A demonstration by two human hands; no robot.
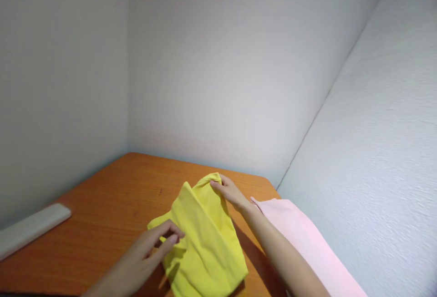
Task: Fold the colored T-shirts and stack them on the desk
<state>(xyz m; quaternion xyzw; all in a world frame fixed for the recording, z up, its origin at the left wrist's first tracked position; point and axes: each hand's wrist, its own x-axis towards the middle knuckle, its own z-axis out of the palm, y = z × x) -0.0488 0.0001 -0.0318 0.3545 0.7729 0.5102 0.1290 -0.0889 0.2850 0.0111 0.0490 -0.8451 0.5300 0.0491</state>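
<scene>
A yellow cloth [205, 247], perhaps a garment, lies partly folded and creased at the front of the view. At its far edge, my right hand [230, 191] pinches a bunched corner between thumb and fingers, lifting it slightly. My left hand [153, 249] is over the cloth's left side, fingers loosely bent and thumb apart from them. Its shadow falls on the yellow fabric, and nothing shows in its grasp.
The cloth rests on an orange-brown wooden table [112, 201] with walls around it. Pink fabric [307, 238] lies along the right side, beyond my right forearm. A long white object [37, 225] with a rounded end sits at the left edge.
</scene>
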